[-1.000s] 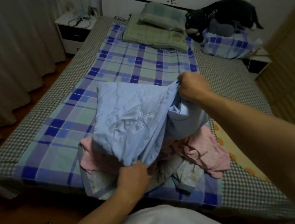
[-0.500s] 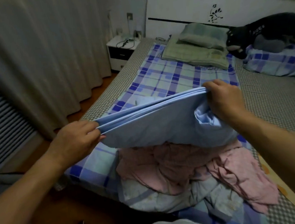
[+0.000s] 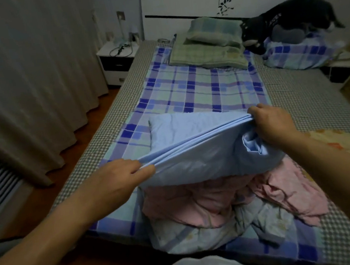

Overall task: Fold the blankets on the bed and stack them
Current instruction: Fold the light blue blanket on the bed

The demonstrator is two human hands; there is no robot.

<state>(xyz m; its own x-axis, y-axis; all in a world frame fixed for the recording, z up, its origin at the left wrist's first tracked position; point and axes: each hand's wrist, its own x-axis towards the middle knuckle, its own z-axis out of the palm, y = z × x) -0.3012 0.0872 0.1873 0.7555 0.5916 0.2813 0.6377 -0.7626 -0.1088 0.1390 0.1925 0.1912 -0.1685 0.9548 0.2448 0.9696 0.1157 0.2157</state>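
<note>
Blue blanket (image 3: 196,149), half-folded, hangs over the pink heap (image 3: 200,202) on the bed (image 3: 311,104), its layered edge pinched by my left hand (image 3: 118,179) and right hand (image 3: 272,122); next I should lay it flat.

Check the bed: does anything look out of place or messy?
Yes. A crumpled pink blanket and pale floral blanket lie heaped, unfolded, at the bed's near edge, beneath the light blue blanket both hands hold.

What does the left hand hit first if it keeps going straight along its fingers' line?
Probably the blue blanket itself: the left hand pinches its stacked edge and points up-right along it, toward the right hand. Depth is unclear.
</note>
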